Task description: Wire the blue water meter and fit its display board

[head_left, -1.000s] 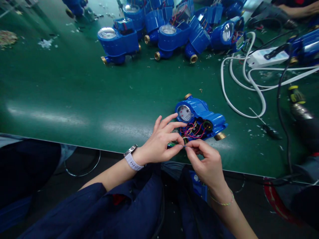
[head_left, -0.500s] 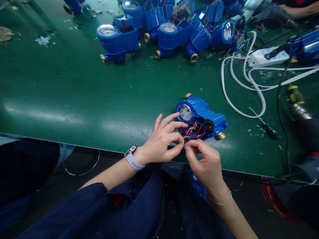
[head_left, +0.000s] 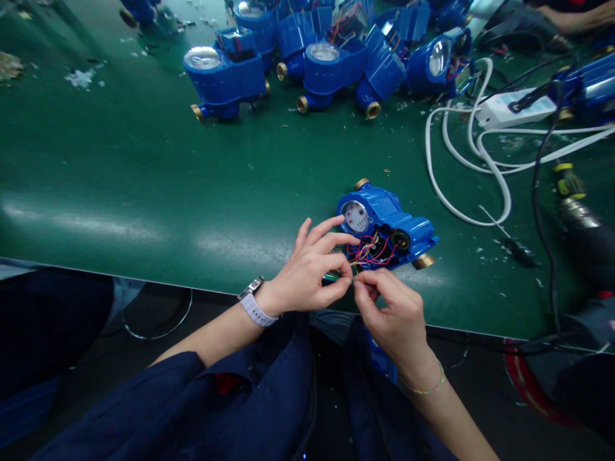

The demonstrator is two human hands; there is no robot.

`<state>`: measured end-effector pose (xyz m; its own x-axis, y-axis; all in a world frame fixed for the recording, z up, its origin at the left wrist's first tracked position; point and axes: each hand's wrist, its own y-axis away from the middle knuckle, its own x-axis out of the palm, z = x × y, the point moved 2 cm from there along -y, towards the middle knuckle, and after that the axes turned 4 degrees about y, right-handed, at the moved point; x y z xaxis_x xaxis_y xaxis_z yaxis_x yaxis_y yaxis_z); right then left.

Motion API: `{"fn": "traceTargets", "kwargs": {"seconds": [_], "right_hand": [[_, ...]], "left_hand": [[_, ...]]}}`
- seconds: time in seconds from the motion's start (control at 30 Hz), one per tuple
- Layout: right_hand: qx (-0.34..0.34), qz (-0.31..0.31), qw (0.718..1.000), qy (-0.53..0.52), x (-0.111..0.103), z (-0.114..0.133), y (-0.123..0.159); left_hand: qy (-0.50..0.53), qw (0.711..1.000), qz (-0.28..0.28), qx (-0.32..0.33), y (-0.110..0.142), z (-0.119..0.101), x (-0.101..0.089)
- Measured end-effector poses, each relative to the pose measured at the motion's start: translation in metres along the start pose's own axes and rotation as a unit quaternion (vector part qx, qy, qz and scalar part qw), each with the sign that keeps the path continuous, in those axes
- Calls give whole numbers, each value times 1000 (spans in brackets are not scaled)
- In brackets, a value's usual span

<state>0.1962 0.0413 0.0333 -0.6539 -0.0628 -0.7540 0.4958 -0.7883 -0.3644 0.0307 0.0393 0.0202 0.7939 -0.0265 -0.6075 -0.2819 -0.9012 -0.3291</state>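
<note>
A blue water meter (head_left: 391,208) with brass ends lies on its side near the table's front edge, its wiring compartment facing me. Thin red, yellow and black wires (head_left: 372,251) spill out of it. My left hand (head_left: 314,269) pinches thumb and forefinger at the wire ends, its other fingers stretched toward the round dial (head_left: 356,216). Close against it, my right hand (head_left: 391,310) is also closed in a pinch; what its fingertips hold is too small to make out. Part of a green circuit board (head_left: 330,276) shows behind my left fingers.
Several more blue meters (head_left: 225,83) stand at the back. On the right lie a white power strip (head_left: 516,107) with looped white cable, a screwdriver (head_left: 521,251) and a power driver (head_left: 583,218). Small screws (head_left: 387,171) lie beyond the meter. Another person's arm (head_left: 579,19) shows at top right.
Both hands stay pinched together at the wires, with barely any finger movement. The whole view has shifted slightly.
</note>
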Motion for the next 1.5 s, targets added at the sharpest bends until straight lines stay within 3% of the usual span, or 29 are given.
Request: {"fn": "traceTargets", "kwargs": {"seconds": [0.37,1.5], "right_hand": [[-21,3,1000,22,2,0,1],[20,-22,998,-56,1,-2,-1]], "left_hand": [[8,1000,-1,-1,0,0,0],[38,998,-27,-30,0,3,-1]]}}
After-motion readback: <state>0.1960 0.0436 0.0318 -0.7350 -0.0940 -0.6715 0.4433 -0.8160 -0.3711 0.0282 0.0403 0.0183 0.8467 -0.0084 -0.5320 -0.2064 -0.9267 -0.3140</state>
